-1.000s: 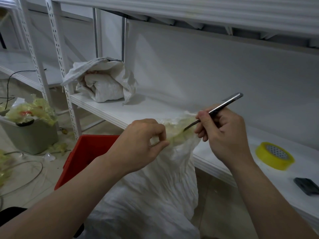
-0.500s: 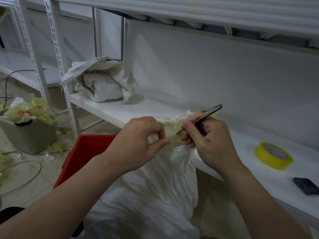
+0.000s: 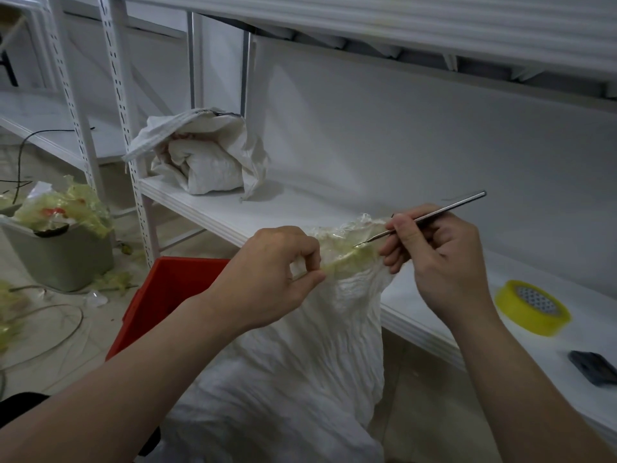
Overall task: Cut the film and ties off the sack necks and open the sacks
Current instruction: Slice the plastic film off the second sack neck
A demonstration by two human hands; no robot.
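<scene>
- White woven sack (image 3: 300,379) stands before the lower shelf (image 3: 267,212), just right of a red crate (image 3: 167,289); its base is out of view
- Sack neck (image 3: 354,272) is bunched tight and bound in yellowish clear film (image 3: 344,243), level with the shelf edge, between the two hands
- Left hand (image 3: 267,275): grip pinched on the neck's left side, thumb and forefinger closed on a fold of cloth and film
- Right hand (image 3: 437,259): grip clenched pen-fashion round a thin metal blade tool (image 3: 434,213), its tip lying on the film at the top of the neck
- Handling, as judged: cloth is soft and limp and gives under any push; the film looks thin, stretchy and clingy, likely to bunch rather than part unless held taut
- Best hold seems just below the wrap, where the gathered cloth is firmest, keeping fingers off the blade's line
- Risk: the tip slipping through into cloth or toward the left thumb
- Ties, if any, are hidden under the film
- Also present: another sack (image 3: 207,162) lying open on the shelf, a yellow tape roll (image 3: 531,307), a bin (image 3: 60,259) heaped with film scraps
</scene>
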